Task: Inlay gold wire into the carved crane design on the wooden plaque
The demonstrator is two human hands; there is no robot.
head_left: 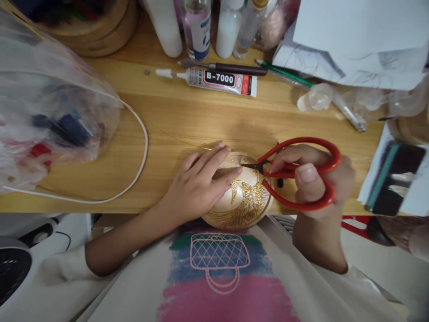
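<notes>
A round, pale wooden-looking plaque (246, 217) with a raised gold-thread pattern lies at the table's front edge, against my shirt. Across its left side rests my left hand (197, 183), fingers stretched out and thumb flat on the surface. A thin gold thread (208, 148) runs from near those fingertips to the left over the table. My right hand (310, 179) is closed around red-handled scissors (303, 206). Their dark, short blades point left over the plaque's upper part, close to my left thumb tip. Whether the blades touch anything is too small to tell.
Behind the plaque lie a B-7000 glue tube (221, 81), a dark-handled tool (237, 69) and a green pencil (284, 73). Several bottles (197, 31) stand farther back. A plastic bag (60, 103) and white cable (145, 143) occupy the left; papers (355, 36) and a phone-like object (395, 179) the right.
</notes>
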